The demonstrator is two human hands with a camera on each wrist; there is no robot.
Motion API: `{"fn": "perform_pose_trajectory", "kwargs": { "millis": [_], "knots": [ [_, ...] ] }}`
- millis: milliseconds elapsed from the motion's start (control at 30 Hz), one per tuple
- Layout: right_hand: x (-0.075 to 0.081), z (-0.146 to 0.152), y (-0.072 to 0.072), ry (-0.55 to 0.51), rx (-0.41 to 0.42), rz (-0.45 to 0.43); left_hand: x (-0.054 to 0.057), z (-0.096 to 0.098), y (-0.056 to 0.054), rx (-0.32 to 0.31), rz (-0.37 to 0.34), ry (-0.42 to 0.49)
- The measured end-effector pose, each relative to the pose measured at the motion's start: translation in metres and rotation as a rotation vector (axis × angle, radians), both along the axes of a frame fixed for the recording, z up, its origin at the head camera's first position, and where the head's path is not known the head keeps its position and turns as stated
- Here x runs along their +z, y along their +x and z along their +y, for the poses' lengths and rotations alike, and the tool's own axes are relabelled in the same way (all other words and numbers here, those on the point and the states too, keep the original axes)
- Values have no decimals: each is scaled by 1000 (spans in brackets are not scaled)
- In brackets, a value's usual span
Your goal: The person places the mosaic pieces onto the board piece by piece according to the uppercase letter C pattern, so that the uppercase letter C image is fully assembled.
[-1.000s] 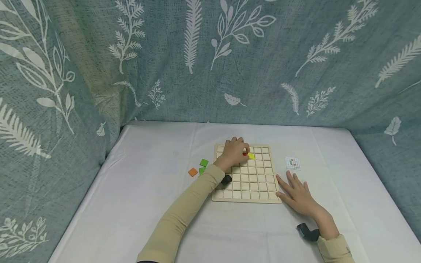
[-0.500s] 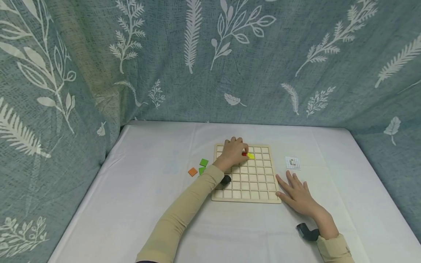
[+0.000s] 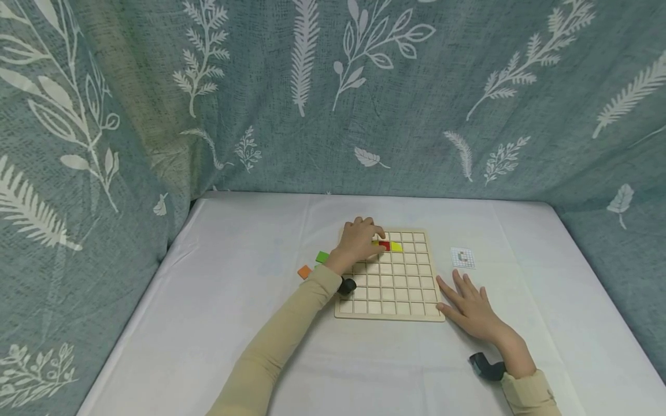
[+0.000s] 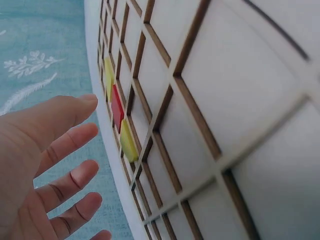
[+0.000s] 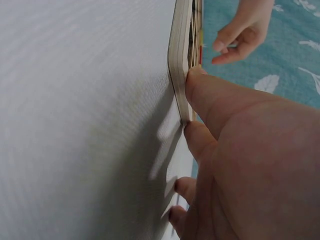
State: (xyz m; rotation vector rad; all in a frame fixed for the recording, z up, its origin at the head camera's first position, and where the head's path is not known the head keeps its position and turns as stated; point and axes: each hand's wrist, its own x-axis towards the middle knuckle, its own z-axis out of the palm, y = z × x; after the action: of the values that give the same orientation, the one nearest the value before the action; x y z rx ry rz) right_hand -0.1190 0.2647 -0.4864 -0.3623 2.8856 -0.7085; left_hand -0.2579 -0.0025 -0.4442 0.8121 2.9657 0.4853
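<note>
A wooden grid board lies on the table. In its second row from the far edge sit a red tile and a yellow tile side by side. Another yellow tile lies on the red one's other side, mostly covered by my hand in the head view. My left hand hovers over the tiles, fingers relaxed and apart, holding nothing in the left wrist view. Beside the board's right edge rests my right hand, fingers spread; its thumb and index finger touch the board's edge.
Left of the board lie a green tile and an orange tile, partly behind my left sleeve. A small printed card with a coloured grid pattern lies right of the board. A patterned curtain hangs behind the table.
My left hand has let go of the red tile, which now lies flat in its cell, and has drawn back to the left. My right hand has stayed still.
</note>
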Motion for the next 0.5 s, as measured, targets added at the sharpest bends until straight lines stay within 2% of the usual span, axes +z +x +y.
{"fn": "perform_pose_trajectory", "kwargs": {
  "millis": [300, 500],
  "knots": [
    [0, 0, 1, -1, -6, 3, 4, -22, 8, 38, -4, 43],
    [-1, 0, 0, -9, -5, 4, 3, -40, 12, 54, 21, 69]
  ]
}}
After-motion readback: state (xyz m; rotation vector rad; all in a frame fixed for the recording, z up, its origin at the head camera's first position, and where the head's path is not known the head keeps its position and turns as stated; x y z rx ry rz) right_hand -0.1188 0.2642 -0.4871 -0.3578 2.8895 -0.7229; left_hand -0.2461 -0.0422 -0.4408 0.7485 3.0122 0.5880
